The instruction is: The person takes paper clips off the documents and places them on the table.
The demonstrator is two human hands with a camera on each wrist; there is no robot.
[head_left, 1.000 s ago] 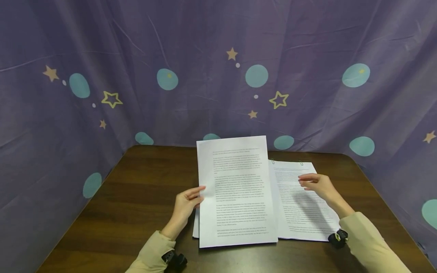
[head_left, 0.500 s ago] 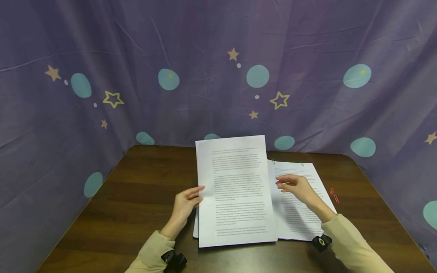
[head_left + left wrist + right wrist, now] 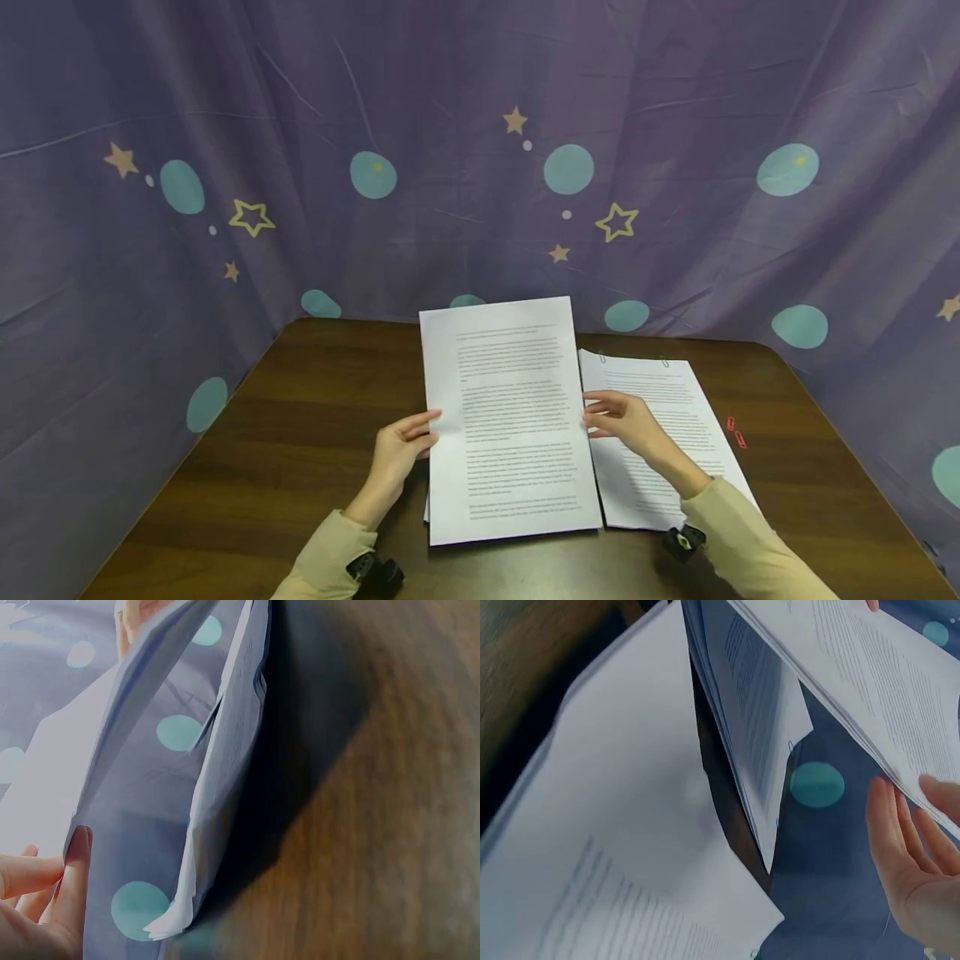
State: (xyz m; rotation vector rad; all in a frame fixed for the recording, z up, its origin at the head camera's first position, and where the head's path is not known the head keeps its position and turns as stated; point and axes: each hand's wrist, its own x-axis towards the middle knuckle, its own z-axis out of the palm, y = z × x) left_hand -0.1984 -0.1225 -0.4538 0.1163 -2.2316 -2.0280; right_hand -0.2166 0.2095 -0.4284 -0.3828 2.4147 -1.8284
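The left hand (image 3: 396, 454) pinches the raised sheets (image 3: 510, 417) at their left edge; the right hand (image 3: 622, 421), fingers loosely spread, touches their right edge above the table (image 3: 300, 433).

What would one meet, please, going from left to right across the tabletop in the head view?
Left hand → lifted printed sheet → right hand → clipped stack of papers → red paper clips.

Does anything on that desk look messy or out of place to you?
Only small things. Two red paper clips lie loose on the table, right of the flat paper stack. The raised sheets between the left hand and right hand look neat; nothing torn or spilled.
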